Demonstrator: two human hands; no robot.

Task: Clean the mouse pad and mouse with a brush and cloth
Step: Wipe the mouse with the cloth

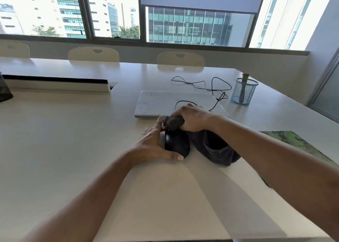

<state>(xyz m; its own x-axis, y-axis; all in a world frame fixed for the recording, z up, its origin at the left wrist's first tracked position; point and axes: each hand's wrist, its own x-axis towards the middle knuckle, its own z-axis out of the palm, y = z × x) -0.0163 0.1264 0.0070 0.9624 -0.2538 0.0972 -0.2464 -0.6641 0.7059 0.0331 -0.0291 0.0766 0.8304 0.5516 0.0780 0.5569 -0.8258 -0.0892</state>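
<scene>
Mouse pad [300, 142]: green patterned sheet lying flat on the pale counter [73, 141] at the right edge of the frame; its near part is hidden behind the right forearm.
Laptop [165, 102]: white, lid closed, flat on the counter just above frame centre, beyond both hands.
Cloth [214, 148]: dark fabric at frame centre. One end is bunched in the right hand; the rest hangs down to the counter just right of the mouse.
Right hand [192, 119]: grip closed tight around the bunched cloth. The wad sticks out past the fingers and sits over the far end of the mouse.
Left hand [156, 146]: grip wide. The thumb lies against the near end of the mouse, and the straight fingers run along its left side.
Mouse [177, 145]: black, resting on the counter at frame centre, left of the mouse pad and apart from it, between the left hand and the hanging cloth.
Pen cup [236, 93]: blue mesh, upright, in the upper right of the frame beside the laptop.
Cable [211, 87]: thin, black, looped over the far right corner of the laptop.
Brush [245, 76]: stands in the pen cup, pale wooden end up; its lower part shows dimly through the mesh.
</scene>
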